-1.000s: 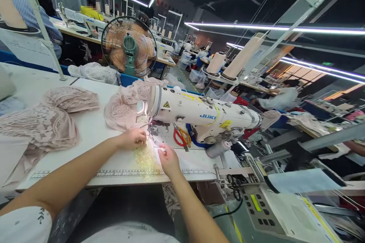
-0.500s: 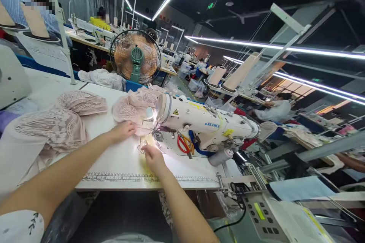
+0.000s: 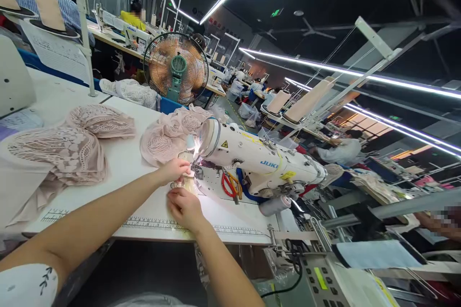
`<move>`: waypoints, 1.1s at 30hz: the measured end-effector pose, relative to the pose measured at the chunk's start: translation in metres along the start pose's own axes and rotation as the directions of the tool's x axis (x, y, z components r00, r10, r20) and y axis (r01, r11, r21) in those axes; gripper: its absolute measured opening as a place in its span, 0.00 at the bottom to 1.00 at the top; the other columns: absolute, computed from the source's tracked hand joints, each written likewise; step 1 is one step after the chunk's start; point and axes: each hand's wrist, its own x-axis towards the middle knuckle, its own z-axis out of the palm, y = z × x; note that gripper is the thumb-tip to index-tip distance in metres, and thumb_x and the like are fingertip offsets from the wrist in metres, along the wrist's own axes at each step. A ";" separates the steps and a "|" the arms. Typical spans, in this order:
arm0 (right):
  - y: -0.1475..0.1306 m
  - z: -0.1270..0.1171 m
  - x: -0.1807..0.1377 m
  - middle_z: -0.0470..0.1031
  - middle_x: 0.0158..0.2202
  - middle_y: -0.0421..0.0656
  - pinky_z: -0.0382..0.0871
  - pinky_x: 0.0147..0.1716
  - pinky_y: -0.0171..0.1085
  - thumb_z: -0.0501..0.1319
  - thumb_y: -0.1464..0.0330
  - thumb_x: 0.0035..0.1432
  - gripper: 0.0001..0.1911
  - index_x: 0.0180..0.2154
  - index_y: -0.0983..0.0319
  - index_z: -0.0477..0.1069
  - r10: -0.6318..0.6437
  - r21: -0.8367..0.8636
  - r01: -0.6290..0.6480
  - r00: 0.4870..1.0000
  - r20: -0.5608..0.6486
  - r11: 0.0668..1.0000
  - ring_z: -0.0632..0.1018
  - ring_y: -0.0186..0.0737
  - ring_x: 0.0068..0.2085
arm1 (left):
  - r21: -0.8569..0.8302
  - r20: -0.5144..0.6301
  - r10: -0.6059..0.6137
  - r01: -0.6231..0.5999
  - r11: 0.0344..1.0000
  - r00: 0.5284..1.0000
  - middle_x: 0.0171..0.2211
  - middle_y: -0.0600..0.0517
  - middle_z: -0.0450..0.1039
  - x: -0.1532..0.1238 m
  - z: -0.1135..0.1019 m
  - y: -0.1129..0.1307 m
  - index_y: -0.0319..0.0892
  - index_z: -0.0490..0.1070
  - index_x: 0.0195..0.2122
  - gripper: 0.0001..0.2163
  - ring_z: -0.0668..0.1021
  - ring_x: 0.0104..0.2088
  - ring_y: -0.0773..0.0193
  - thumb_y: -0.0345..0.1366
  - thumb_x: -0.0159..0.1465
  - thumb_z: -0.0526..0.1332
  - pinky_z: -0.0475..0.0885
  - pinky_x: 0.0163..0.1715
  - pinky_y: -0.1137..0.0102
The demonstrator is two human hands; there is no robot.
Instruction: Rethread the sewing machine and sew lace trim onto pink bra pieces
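Note:
My left hand (image 3: pixel 175 171) is closed, its fingertips close beside the needle area of a white JUKI sewing machine (image 3: pixel 248 156). Whatever those fingers pinch is hidden at this size. Nearer the table edge, my right hand (image 3: pixel 185 207) has its fingers curled together by some small shiny pieces; what it grips cannot be made out. Behind my left hand lies a pale pink lace bra (image 3: pixel 160 141), bunched against the machine head. More pink lace bra cups (image 3: pixel 61 151) rest on the table to the left.
Red-handled scissors (image 3: pixel 227 184) and a yellow-handled tool (image 3: pixel 236 186) lie under the machine arm. A grey thread cone (image 3: pixel 274 205) is at its base. A printed ruler (image 3: pixel 151 223) runs along the front edge. Behind stand a large fan (image 3: pixel 176 69) and other people at machines.
My left hand has moved right, up to the needle area. My right hand has shifted slightly left and down, with its fingers more curled. The pink strip seen between left hand and needle is now hidden.

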 end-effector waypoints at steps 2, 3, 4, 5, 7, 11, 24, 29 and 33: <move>0.000 0.000 -0.001 0.75 0.45 0.48 0.68 0.46 0.42 0.55 0.69 0.57 0.12 0.40 0.59 0.76 0.016 0.051 -0.015 1.000 -0.013 0.999 0.75 0.44 0.45 | -0.089 0.025 0.009 -0.006 0.996 1.000 0.17 0.56 0.58 -0.001 0.003 0.003 0.40 0.68 0.26 0.15 0.64 0.19 0.67 0.46 0.59 0.53 0.59 0.19 0.72; -0.001 0.000 -0.002 0.75 0.44 0.47 0.68 0.46 0.42 0.55 0.69 0.57 0.12 0.39 0.59 0.76 0.030 0.084 -0.028 0.999 -0.021 0.996 0.75 0.44 0.44 | -0.120 0.030 0.012 -0.009 0.993 0.999 0.16 0.57 0.55 -0.001 0.002 0.003 0.41 0.67 0.25 0.15 0.62 0.18 0.68 0.46 0.59 0.52 0.58 0.18 0.73; -0.001 -0.001 -0.002 0.76 0.43 0.47 0.68 0.45 0.42 0.55 0.68 0.57 0.12 0.37 0.59 0.76 0.048 0.122 -0.044 0.998 -0.031 0.992 0.75 0.43 0.43 | -0.142 0.034 0.017 -0.012 0.990 0.999 0.16 0.57 0.54 -0.003 0.001 0.001 0.41 0.66 0.25 0.14 0.61 0.18 0.68 0.46 0.59 0.51 0.57 0.18 0.73; -0.001 -0.001 -0.002 0.76 0.42 0.46 0.68 0.45 0.42 0.55 0.68 0.56 0.11 0.35 0.58 0.76 0.071 0.166 -0.063 0.997 -0.044 0.984 0.75 0.43 0.43 | -0.156 0.040 0.026 -0.019 0.988 0.999 0.16 0.57 0.54 -0.007 -0.002 -0.002 0.41 0.66 0.25 0.14 0.61 0.18 0.68 0.45 0.59 0.51 0.57 0.18 0.73; -0.001 -0.004 0.000 0.76 0.40 0.46 0.68 0.44 0.41 0.57 0.66 0.55 0.09 0.32 0.58 0.75 0.139 0.274 -0.112 0.987 -0.081 0.955 0.75 0.43 0.41 | -0.163 0.077 0.062 -0.049 0.985 0.995 0.19 0.56 0.59 -0.019 -0.008 -0.008 0.41 0.67 0.27 0.12 0.64 0.21 0.67 0.43 0.57 0.51 0.60 0.21 0.73; 0.001 -0.017 0.010 0.75 0.36 0.45 0.66 0.24 0.35 0.51 0.59 0.59 0.16 0.42 0.60 0.71 0.364 0.549 -0.237 0.922 -0.133 0.802 0.71 0.36 0.25 | -0.097 0.262 0.148 -0.126 0.987 0.954 0.27 0.53 0.72 -0.067 -0.011 -0.011 0.42 0.72 0.30 0.10 0.72 0.29 0.64 0.39 0.57 0.52 0.67 0.32 0.71; -0.005 -0.019 -0.003 0.65 0.22 0.37 0.59 0.29 0.35 0.54 0.66 0.51 0.06 0.28 0.59 0.68 0.454 0.553 -0.241 0.843 -0.288 0.798 0.66 0.36 0.26 | 0.237 0.188 0.159 -0.202 0.950 0.969 0.38 0.47 0.72 -0.091 -0.006 -0.014 0.41 0.69 0.38 0.13 0.76 0.34 0.63 0.33 0.63 0.45 0.72 0.39 0.69; 0.000 -0.016 -0.006 0.70 0.27 0.40 0.62 0.34 0.37 0.51 0.67 0.55 0.09 0.31 0.60 0.68 0.429 0.439 -0.264 0.839 -0.336 0.859 0.70 0.40 0.31 | 0.425 0.009 0.004 -0.007 0.905 1.000 0.48 0.40 0.69 -0.010 0.000 -0.003 0.39 0.67 0.51 0.19 0.73 0.49 0.52 0.41 0.67 0.45 0.69 0.47 0.60; 0.004 -0.015 -0.007 0.65 0.21 0.37 0.61 0.29 0.36 0.50 0.65 0.57 0.10 0.32 0.59 0.68 0.413 0.370 -0.285 0.847 -0.334 0.884 0.68 0.39 0.26 | 0.544 -0.111 -0.094 0.140 0.827 0.989 0.50 0.32 0.67 0.036 0.000 -0.005 0.34 0.71 0.46 0.24 0.70 0.51 0.38 0.50 0.65 0.48 0.64 0.49 0.48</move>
